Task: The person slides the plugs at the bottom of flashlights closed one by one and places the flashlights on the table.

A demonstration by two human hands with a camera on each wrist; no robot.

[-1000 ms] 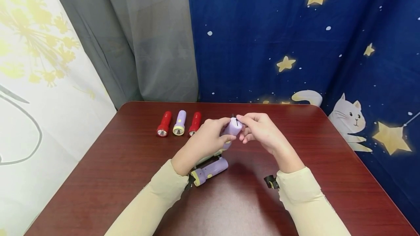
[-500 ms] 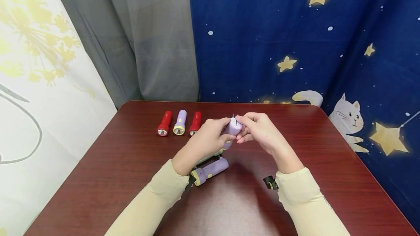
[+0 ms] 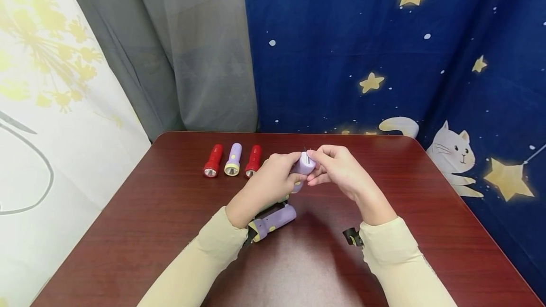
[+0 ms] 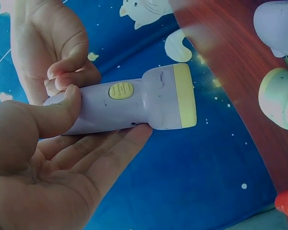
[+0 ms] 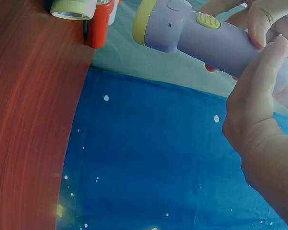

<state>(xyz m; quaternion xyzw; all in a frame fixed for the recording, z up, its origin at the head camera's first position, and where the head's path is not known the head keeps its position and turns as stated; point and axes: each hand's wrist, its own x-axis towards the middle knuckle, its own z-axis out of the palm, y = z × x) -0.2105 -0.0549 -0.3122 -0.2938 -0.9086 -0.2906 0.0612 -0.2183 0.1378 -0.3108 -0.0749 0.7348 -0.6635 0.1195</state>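
Note:
A lavender flashlight (image 3: 304, 166) with a yellow rim and a ribbed yellow switch is raised above the table, lamp end down in the head view. My left hand (image 3: 270, 174) grips its body between the thumb and the fingers, as the left wrist view shows along the flashlight's barrel (image 4: 101, 108). At the tail end, my right hand (image 3: 341, 169) pinches with thumb and forefinger, its other fingers curled beneath. A dark slot and thin upright pins show at that end in the head view. The right wrist view has both hands meeting at the flashlight's tail (image 5: 281, 76).
Farther back stand a red flashlight (image 3: 213, 161), a lavender one (image 3: 232, 159) and another red one (image 3: 253, 159) in a row. Nearer lies a lavender flashlight (image 3: 277, 219), beside a pale green one (image 4: 278, 98) mostly hidden by my left arm. Curtains hang behind the table (image 3: 170, 259).
My right hand's lower fingers have drawn slightly in toward the flashlight. The pins at its tail look thinner than a second ago. Both hands otherwise stay nearly in place.

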